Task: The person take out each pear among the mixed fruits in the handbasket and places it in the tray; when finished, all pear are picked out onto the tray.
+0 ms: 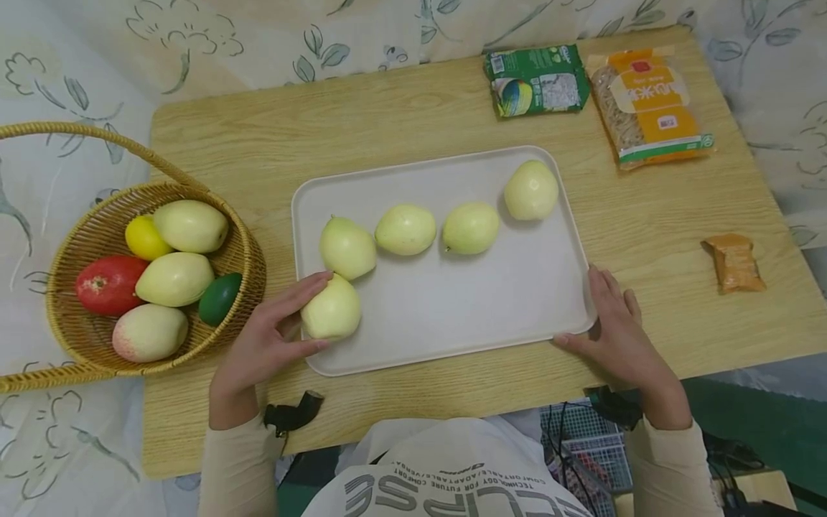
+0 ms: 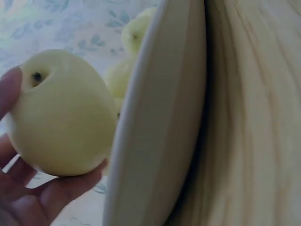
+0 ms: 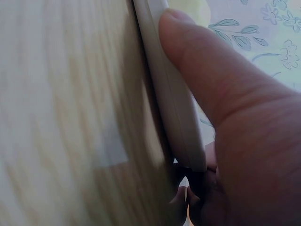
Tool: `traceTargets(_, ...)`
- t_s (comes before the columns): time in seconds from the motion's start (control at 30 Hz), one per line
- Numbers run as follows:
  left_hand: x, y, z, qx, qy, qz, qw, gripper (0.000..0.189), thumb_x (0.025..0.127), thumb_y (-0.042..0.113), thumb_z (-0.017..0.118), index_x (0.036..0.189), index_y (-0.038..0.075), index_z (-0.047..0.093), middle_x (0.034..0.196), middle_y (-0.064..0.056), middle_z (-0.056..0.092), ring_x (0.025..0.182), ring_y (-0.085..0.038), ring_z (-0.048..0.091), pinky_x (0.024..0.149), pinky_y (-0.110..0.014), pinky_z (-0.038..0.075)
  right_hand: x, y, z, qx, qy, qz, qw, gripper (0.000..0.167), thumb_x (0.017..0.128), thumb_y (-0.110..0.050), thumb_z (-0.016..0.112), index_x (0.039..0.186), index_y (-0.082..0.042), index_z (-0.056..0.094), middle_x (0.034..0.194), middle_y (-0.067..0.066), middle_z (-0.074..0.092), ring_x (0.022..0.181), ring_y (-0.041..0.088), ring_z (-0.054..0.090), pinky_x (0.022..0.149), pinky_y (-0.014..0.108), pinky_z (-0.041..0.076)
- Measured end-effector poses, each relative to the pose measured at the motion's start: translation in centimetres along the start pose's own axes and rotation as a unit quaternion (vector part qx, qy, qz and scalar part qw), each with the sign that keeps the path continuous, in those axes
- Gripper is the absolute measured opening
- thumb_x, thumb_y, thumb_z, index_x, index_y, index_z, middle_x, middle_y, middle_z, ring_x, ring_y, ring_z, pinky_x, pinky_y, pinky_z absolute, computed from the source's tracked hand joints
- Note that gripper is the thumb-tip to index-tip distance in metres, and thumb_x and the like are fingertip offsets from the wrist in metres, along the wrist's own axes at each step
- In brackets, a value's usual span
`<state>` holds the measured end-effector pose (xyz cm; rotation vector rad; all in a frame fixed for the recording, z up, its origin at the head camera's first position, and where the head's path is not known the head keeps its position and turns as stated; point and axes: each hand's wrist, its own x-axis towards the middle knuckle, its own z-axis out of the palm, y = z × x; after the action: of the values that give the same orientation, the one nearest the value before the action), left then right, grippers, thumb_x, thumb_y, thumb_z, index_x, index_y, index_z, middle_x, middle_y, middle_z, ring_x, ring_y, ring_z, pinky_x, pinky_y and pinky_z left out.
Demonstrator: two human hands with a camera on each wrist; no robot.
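Observation:
A pale yellow-green pear [image 1: 332, 307] sits at the front left corner of the white tray [image 1: 439, 309]. My left hand [image 1: 268, 337] holds it between thumb and fingers, and its stem dimple shows on the pear [image 2: 63, 115] in the left wrist view. My right hand [image 1: 614, 323] grips the tray's front right corner, thumb at the near rim and fingers along the right side. Several more pears are on the tray: one pear [image 1: 347, 248] just behind the held one, two pears [image 1: 405, 230] [image 1: 470, 228] near the middle and a pear [image 1: 531, 190] at the back right corner.
Left of the tray, a wicker basket [image 1: 255, 266] with a tall handle contains several fruits, among them a red one [image 1: 111, 285]. A green packet [image 1: 538, 80] and an orange-labelled bag [image 1: 649, 108] lie at the back right. A small orange packet [image 1: 736, 263] lies at the right.

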<state>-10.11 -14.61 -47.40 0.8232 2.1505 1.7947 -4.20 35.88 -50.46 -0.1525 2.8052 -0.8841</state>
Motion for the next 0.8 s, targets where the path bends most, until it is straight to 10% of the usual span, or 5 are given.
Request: traceTargets(0.8,0.7,-0.1,0.0,0.120,-0.086,-0.017,0.9888,0.081,0.070,0.004,0.084,0.142,0.004,0.046,0.150,-0.016,0.040,0.144,-0.011,0.028,0.115,-0.015,0.022,-0.1,0.0,0.4,0.008,0.011,-0.004,0.9999,0.118,0.075,-0.033,0.082,0.155,-0.009,-0.001,0.159,0.025,0.008,0.147,0.040,-0.001,0.113,0.060,-0.014)
